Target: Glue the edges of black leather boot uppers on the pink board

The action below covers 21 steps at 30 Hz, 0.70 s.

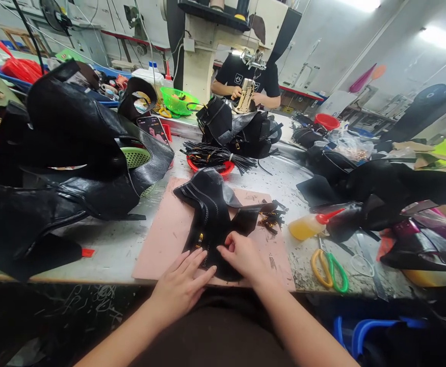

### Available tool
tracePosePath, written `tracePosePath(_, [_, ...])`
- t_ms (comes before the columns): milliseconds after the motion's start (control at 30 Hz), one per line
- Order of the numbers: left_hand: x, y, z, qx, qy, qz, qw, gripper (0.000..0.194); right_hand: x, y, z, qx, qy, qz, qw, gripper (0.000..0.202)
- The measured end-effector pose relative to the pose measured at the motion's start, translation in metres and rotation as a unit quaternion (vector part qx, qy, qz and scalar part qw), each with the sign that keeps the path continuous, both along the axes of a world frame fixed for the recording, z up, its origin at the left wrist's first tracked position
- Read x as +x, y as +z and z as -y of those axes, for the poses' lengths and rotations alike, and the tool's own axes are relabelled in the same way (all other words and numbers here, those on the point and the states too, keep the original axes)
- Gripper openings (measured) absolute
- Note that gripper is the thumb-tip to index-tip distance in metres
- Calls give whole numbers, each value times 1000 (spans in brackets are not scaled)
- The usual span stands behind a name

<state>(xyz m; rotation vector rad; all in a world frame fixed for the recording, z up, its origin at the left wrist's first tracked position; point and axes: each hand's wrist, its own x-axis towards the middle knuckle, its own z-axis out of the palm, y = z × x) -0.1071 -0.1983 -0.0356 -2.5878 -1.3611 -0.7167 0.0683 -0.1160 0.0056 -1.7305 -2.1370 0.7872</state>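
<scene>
A black leather boot upper [207, 204] with pale stitching and a gold zipper pull [199, 240] lies on a pink board [157, 229]. My left hand [186, 278] rests flat on its near left part, fingers stretched out just below the zipper pull. On the right, my right hand [241, 255] has its fingers curled and thumb close to the forefinger, touching the black material; what they pinch, if anything, is too small to make out. Beside the upper lie several black strips with gold zipper pulls [270, 221].
Black boot uppers [93, 148] are heaped at left. A glue bottle [307, 227] and scissors [329, 267] lie right of the board. Behind it sits a red basket [223, 168] with black strips. A co-worker [241, 76] sits beyond a sewing machine [200, 56].
</scene>
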Motion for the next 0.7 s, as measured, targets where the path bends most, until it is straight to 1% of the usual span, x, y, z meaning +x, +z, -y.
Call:
tracePosePath(167, [0, 0, 1, -2, 3, 5, 1000, 33, 1, -2, -1, 15, 4, 8, 1000, 13])
tracePosePath(300, [-1, 1, 1, -3, -1, 2, 1000, 33, 4, -5, -3, 3, 19, -9, 1000, 11])
tracePosePath(433, [-1, 1, 1, -2, -1, 5, 1000, 35, 7, -4, -4, 6, 12, -21, 1000, 12])
tracePosePath(533, [-1, 0, 1, 2, -2, 10, 1000, 34, 8, -3, -5, -8, 31, -29, 999, 10])
tracePosePath(700, [-2, 0, 0, 0, -3, 10, 1000, 35, 9, -5, -6, 1, 31, -27, 999, 11])
